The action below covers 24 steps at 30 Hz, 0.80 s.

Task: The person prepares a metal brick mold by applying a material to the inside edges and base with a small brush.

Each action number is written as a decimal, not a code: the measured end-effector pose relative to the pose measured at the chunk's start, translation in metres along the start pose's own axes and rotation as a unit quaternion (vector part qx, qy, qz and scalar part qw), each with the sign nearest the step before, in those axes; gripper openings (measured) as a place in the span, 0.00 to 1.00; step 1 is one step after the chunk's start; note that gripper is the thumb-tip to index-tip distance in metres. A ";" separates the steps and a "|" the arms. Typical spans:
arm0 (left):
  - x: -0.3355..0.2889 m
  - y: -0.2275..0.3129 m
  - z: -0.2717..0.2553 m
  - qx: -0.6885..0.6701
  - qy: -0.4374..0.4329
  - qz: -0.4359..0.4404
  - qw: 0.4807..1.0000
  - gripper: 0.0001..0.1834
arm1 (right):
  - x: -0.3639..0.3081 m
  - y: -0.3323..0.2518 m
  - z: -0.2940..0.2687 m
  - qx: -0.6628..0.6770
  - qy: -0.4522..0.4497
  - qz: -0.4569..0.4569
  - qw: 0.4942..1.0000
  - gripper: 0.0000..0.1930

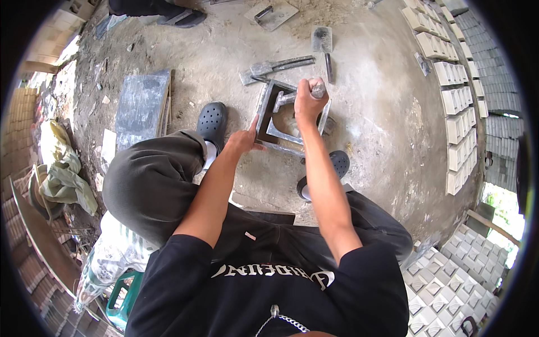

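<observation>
Tamping inside a square metal mould point(292, 115), right hand point(307, 100) fisted on a tool handle point(318, 90), left hand point(245, 139) fingertips bracing the frame; next likely steady, centred pressing.

The right hand point(307, 101) hides most of the tool's grip point(318, 90) inside its fist.

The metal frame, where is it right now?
In the head view, the square metal frame sits on the floor between both shoes, under the right hand.

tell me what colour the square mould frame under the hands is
Grey bare metal, dusted with pale cement. The square mould frame shows best in the head view, the only one here.
</observation>
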<state>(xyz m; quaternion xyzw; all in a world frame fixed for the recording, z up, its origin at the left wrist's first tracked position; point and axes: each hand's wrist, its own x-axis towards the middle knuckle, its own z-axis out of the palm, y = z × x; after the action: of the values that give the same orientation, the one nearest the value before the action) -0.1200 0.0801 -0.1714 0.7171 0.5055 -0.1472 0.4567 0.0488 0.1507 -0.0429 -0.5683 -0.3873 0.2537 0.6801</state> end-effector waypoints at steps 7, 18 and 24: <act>0.001 -0.014 0.004 0.021 0.026 0.009 0.999 0.74 | 0.009 -0.007 -0.007 0.031 0.022 0.015 0.999 0.17; 0.002 -0.008 -0.004 0.011 0.013 -0.001 1.000 0.73 | 0.005 -0.006 -0.009 0.052 0.043 -0.013 0.998 0.20; -0.005 -0.013 0.002 -0.003 0.002 -0.009 1.000 0.71 | 0.013 -0.018 0.000 0.056 -0.030 0.010 0.998 0.20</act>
<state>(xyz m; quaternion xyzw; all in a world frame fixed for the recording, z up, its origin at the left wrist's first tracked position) -0.1329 0.0766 -0.1762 0.7116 0.5134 -0.1480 0.4563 0.0544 0.1574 -0.0224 -0.5254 -0.3873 0.2984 0.6963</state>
